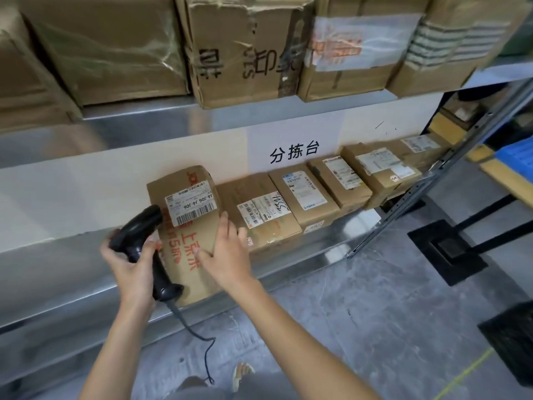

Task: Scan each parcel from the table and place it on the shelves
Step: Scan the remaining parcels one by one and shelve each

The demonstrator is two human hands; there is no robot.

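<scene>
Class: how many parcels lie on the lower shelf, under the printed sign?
6. One under the hands; then a row to its right: second, third, fourth, fifth, sixth. More may hide behind the post.

Two bare forearms, no sleeves in view

The left hand (131,265) and right hand (227,256) carry no gloves, rings or watch; below, a light strapped sandal (240,373) shows on one foot beside grey trouser fabric (196,385).

I see long steel shelf (86,298): brushed, shiny | brown cardboard parcel (184,255): matt, glossy white paper label | black handheld scanner (138,241): smooth plastic
</scene>
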